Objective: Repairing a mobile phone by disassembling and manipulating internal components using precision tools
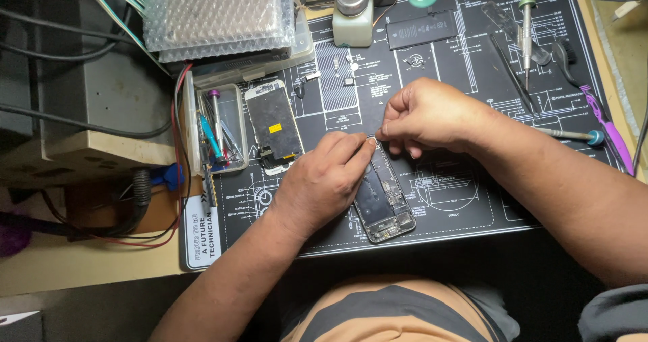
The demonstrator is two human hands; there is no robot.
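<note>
An opened phone body (pixel 386 203) with its insides showing lies on a black repair mat (pixel 472 200). My left hand (pixel 324 180) rests over the phone's upper part, with its fingertips pinched at the top edge. My right hand (pixel 422 116) meets it there, its fingers closed on a tiny part too small to make out. The detached screen panel (pixel 273 124) lies face down to the left of my hands.
A clear tray (pixel 233 122) with small tools sits left of the screen. A bubble-wrapped pack (pixel 219 14) and a small dispenser bottle (pixel 353 11) stand at the back. A black battery (pixel 422 29), screwdrivers (pixel 526 31), tweezers and a purple tool (pixel 611 129) lie on the right.
</note>
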